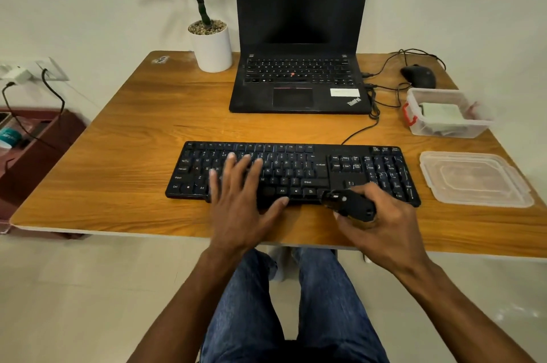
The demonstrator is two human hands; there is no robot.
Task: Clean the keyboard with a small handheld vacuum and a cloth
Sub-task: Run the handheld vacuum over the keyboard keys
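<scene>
Keyboard (291,173) at table (124,155) front, laptop (300,37) behind, plant pot (211,47) left of laptop

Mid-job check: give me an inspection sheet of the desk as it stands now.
Surface: wooden table, bare grain in front.
Job's things: black keyboard flat near the front edge; small black vacuum at its front edge; pale folded item, perhaps the cloth, in clear tub.
Clutter: tub lid, laptop, mouse, potted plant.
Hands: left hand flat on the keys; right hand grips the vacuum.
Cables: keyboard cable runs to the laptop; mouse lead looped behind.
Surroundings: wall socket, maroon shelf left.
</scene>
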